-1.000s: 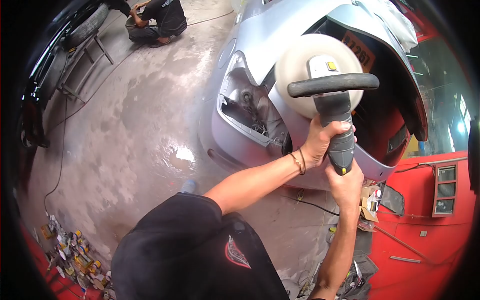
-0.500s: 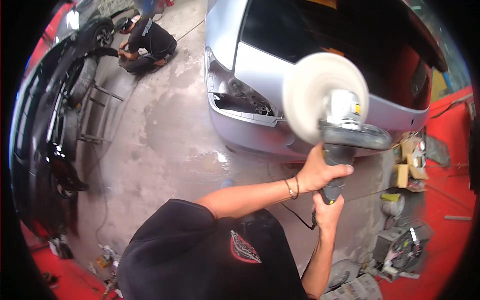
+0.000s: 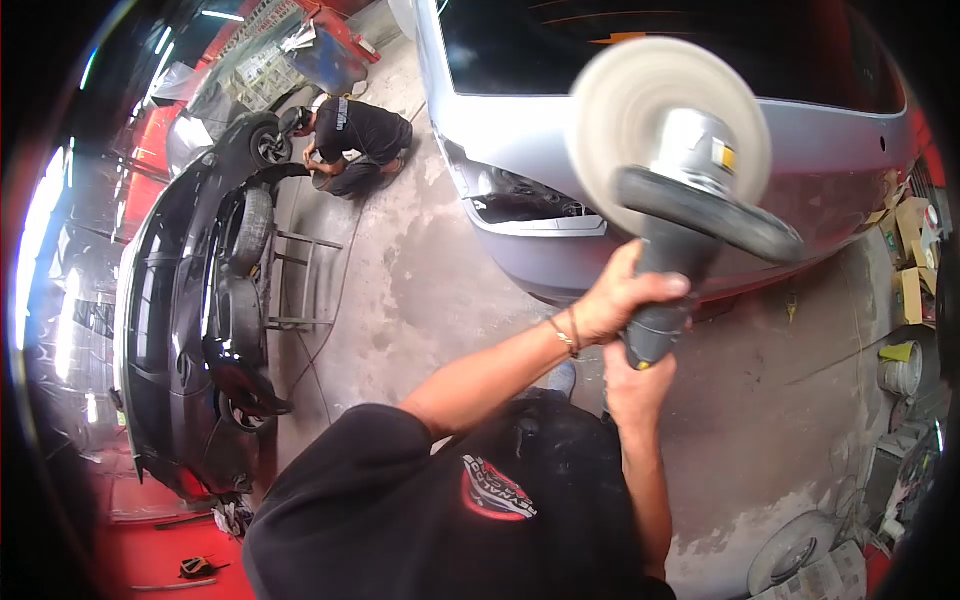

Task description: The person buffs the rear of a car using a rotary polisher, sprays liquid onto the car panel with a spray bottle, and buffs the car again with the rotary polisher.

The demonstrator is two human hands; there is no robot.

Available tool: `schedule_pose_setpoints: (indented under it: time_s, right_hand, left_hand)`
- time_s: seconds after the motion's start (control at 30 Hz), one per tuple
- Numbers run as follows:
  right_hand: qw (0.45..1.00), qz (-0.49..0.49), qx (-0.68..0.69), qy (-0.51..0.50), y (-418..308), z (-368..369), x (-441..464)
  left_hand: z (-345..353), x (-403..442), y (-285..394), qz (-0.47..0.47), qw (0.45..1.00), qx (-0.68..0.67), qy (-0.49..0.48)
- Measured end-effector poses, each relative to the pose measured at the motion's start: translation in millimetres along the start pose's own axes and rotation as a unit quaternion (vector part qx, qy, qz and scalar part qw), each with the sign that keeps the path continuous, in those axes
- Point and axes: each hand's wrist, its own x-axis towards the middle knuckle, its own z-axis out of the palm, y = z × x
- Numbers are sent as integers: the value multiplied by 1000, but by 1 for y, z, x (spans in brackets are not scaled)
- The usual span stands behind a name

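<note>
The polisher is held up in front of my chest, its black handle slanting upward. My left hand, with a bracelet at the wrist, wraps round the handle below the black loop grip. Lower down, my right hand grips the handle's end. A round pale pad, blurred in a circular pattern, faces the grey-silver car; whether it touches the car cannot be told. Left of the pad lies the car's open light recess.
Another person crouches by a black car at the left, near a metal stand. Cardboard boxes, a bucket and a loose tire line the right side. Cables run across the floor.
The view has swung left, showing more of the black car and the crouching person. The polisher, still in both hands, has tilted, its loop grip now slanting down to the right.
</note>
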Motion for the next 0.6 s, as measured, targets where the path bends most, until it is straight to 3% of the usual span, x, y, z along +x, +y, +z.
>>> schedule_pose_setpoints:
  time_s: [0.23, 0.27, 0.33, 0.53, 0.6]
  right_hand:
    - [987, 16, -37, -159, -35, 72, 0]
    - [986, -15, -61, -156, -39, 78, -2]
    - [967, 14, -133, -218, -50, 84, 1]
    - [904, 22, -269, -331, -73, 51, 9]
    - [908, 26, -268, -321, -73, 22, 11]
  left_hand:
    - [-73, -66, 36, 55, 992, -3, 111]
    - [-79, -75, 35, 70, 988, -31, 131]
    - [-88, -92, 35, 107, 978, -64, 168]
    - [-75, -112, 4, 194, 941, -182, 207]
    - [-52, -102, -14, 193, 937, -214, 200]
